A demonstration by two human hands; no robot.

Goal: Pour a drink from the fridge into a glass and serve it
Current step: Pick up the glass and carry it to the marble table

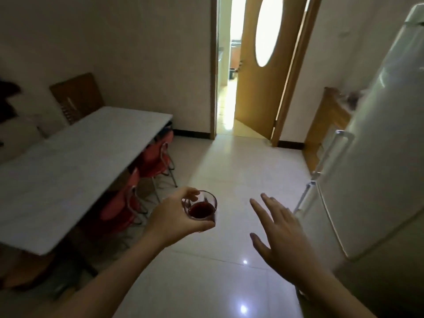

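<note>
Low in the middle of the frame, the left hand (177,218) grasps a small clear glass (203,206), fingers and thumb curled round its sides from the left. The glass is round, thin-walled and held upright above the floor, and it holds a dark red drink (201,210) filling roughly its lower half. A small handle-like loop shows on the glass's left side, next to the thumb.

To the right of it, the right hand (281,235) is released, its fingers straight and spread, palm down, holding nothing and apart from the glass.

Along the right edge of the frame stands a tall white fridge (376,161), smooth and glossy, its doors closed, with pale bar handles (330,154) on its left side. Beyond it, a light wooden cabinet (325,129) stands against the wall.

At the left of the frame lies a long rectangular table (68,161) with a pale, matte, faintly marbled top. Red chairs (153,159) with thin metal legs are tucked beneath its right edge.

The floor (229,171) is of large glossy pale tiles that reflect spots of light. At the top centre, a tan wooden door (259,92) with an oval glass pane stands open onto a brighter room.
</note>
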